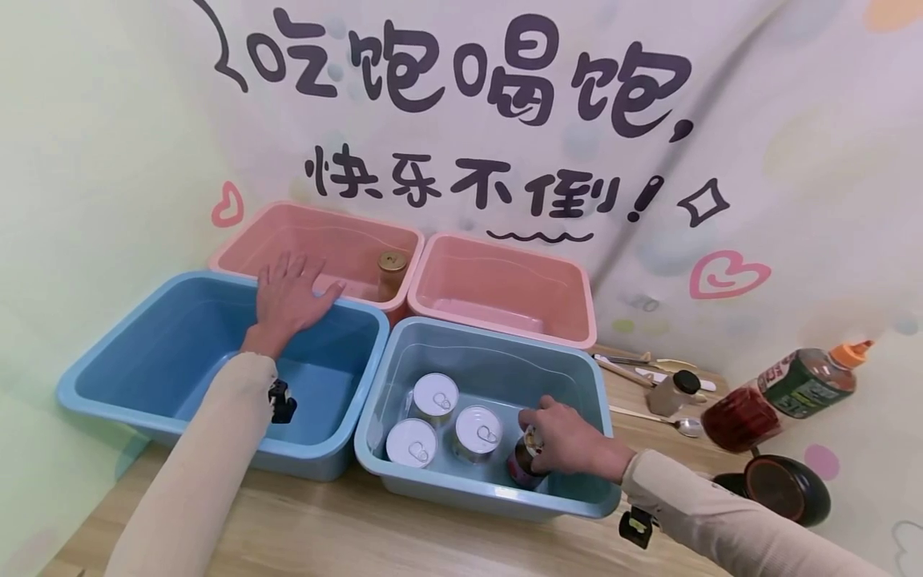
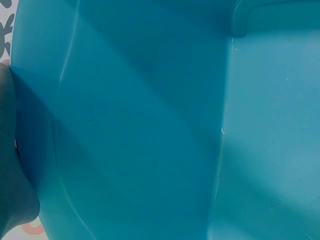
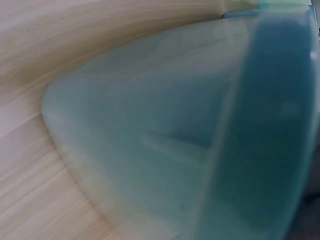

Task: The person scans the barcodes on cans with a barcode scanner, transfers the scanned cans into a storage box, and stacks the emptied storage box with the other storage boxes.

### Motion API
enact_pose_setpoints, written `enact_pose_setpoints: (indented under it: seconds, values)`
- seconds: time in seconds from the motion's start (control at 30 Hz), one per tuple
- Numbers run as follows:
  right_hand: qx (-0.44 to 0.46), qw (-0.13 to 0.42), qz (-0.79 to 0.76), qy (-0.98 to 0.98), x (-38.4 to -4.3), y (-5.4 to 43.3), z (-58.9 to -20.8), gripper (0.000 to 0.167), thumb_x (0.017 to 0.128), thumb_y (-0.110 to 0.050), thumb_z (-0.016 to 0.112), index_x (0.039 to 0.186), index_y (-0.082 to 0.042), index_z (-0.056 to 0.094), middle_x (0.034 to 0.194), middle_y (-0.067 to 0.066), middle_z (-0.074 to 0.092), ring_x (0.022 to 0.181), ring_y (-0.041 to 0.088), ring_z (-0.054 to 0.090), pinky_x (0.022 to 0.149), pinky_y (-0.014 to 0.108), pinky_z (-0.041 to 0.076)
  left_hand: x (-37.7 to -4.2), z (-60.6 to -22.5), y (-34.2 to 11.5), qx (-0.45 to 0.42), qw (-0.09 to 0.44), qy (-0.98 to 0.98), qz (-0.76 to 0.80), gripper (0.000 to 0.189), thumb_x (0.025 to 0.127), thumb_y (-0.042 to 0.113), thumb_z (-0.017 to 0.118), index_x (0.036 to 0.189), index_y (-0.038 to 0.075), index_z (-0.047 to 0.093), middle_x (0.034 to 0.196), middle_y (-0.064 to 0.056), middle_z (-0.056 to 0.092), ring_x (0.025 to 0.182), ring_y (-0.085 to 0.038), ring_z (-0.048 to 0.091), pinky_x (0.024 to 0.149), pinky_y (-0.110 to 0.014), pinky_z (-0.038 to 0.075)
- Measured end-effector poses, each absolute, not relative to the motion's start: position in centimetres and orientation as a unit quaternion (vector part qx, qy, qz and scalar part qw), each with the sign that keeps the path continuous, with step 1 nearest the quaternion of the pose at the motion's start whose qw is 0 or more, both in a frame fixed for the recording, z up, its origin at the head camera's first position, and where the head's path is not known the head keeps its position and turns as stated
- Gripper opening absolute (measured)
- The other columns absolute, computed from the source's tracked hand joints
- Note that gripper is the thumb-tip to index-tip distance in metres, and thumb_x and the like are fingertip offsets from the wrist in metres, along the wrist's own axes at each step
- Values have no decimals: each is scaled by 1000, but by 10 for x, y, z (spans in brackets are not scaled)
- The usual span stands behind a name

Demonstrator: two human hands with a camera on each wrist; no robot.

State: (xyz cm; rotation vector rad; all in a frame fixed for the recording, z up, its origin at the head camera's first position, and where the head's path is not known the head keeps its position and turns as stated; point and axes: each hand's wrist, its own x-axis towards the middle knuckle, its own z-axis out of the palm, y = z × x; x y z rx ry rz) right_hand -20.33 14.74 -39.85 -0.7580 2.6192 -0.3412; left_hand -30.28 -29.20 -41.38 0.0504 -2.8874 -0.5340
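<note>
Down in the right blue bin (image 1: 497,495), my right hand (image 1: 566,439) grips a small dark cylindrical container (image 1: 525,465) with a coloured label; fingers cover part of it. Beside it in that bin stand three silver pull-tab cans (image 1: 478,433), upright. My left hand (image 1: 292,298) lies with fingers spread over the far rim of the left blue bin (image 1: 173,417), fingertips reaching above the left pink bin (image 1: 317,220). Nothing is in its grasp. In the left wrist view, part of that hand (image 2: 17,185) shows at the bin's edge. The right wrist view shows mostly the bin's outer wall (image 3: 140,135).
A gold-lidded can (image 1: 392,272) stands in the left pink bin's right corner. Next to it is the right pink bin (image 1: 505,280). On the right are a jar with a black lid (image 1: 674,393), a spoon (image 1: 688,427), a sauce bottle (image 1: 786,393) and a black pan (image 1: 789,489).
</note>
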Motion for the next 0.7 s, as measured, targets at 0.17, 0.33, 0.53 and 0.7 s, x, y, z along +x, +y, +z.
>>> enact_pose_setpoints:
  seconds: [0.17, 0.33, 0.53, 0.7]
  values:
    - [-266, 188, -118, 938, -205, 149, -398, 36, 71, -5, 83, 105, -8, 69, 89, 7, 56, 80, 21, 52, 63, 34, 49, -304, -415, -293, 17, 102, -978, -182, 77, 97, 57, 43, 156, 8, 31, 163, -25, 21, 152, -47, 10, 120, -69, 3]
    - [-263, 178, -113, 941, -208, 151, -394, 35, 70, -4, 83, 103, -8, 71, 87, 6, 56, 79, 20, 52, 63, 33, 48, -303, -414, -292, 15, 100, -978, -185, 77, 97, 57, 43, 156, 8, 31, 164, -25, 21, 152, -47, 9, 119, -69, 3]
    - [-258, 166, -116, 945, -211, 154, -376, 36, 68, -3, 83, 102, -9, 72, 89, 7, 58, 79, 20, 54, 62, 32, 52, -302, -413, -292, 14, 104, -977, -185, 77, 97, 57, 42, 156, 8, 31, 164, -25, 21, 152, -47, 10, 119, -70, 3]
    - [-277, 158, -129, 939, -212, 157, -354, 35, 67, -1, 80, 101, -9, 73, 89, 6, 61, 80, 18, 52, 58, 27, 49, -300, -412, -292, 12, 104, -976, -189, 78, 97, 58, 41, 156, 8, 31, 164, -25, 21, 152, -48, 10, 119, -70, 2]
